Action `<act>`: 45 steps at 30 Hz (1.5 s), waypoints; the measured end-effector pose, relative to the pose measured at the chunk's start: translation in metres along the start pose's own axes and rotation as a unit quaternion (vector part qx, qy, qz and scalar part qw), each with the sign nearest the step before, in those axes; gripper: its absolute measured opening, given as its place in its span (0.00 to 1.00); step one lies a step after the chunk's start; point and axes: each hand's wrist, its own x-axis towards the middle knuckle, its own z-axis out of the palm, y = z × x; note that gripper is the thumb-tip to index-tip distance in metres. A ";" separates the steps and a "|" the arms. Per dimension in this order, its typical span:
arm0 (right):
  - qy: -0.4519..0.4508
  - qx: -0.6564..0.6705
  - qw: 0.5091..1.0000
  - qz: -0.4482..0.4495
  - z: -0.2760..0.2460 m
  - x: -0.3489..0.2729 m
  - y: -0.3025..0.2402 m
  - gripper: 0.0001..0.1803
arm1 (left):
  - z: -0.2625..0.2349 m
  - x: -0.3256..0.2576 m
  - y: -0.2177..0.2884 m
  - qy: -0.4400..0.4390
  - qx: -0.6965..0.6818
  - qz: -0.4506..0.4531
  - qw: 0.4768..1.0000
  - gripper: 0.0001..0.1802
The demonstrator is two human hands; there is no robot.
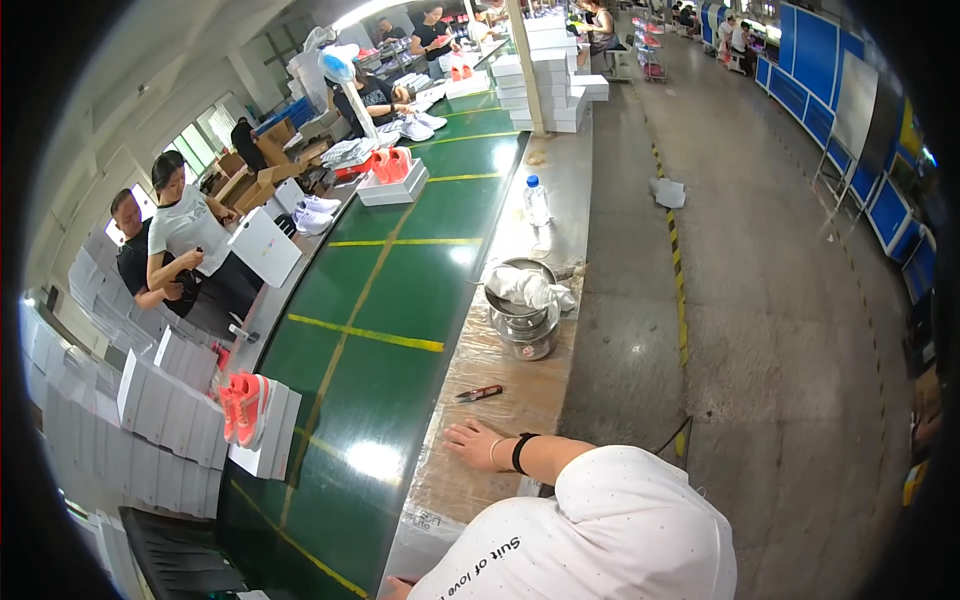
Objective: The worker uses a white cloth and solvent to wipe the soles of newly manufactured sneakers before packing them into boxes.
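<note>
My right hand [476,446], with a black band at its wrist, rests palm down on the film-covered brown worktop [520,400] beside the conveyor. Its fingers lie outstretched and hold nothing. Just beyond it lies a pair of thread snips [478,394] with dark and red handles, not touched. Of my left hand [399,588] only a small part shows at the lower edge, so its fingers are hidden. Farther along the worktop stands a metal pot [527,333] with a white cloth [530,288] on top. Behind that is a clear bottle [537,205] with a blue cap.
A green conveyor belt [390,290] with yellow lines runs alongside. Coral sneakers [246,408] sit on a white shoebox [275,440] at its far side; another coral pair [390,163] is farther up. Two people stand across the belt by stacked boxes. White boxes [545,90] are piled at the worktop's far end.
</note>
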 end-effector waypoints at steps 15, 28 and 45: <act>0.046 0.054 0.997 0.004 -0.004 -0.013 -0.005 0.28 | 0.028 0.027 -0.011 -0.050 0.017 0.013 0.999 0.38; 0.052 0.014 0.998 0.036 -0.010 0.006 -0.020 0.29 | -0.015 0.183 0.107 -0.244 -0.682 -0.024 0.689 0.20; 0.048 0.080 0.995 0.018 -0.017 0.003 -0.030 0.31 | 0.079 0.466 0.133 0.014 -0.587 0.189 0.787 0.38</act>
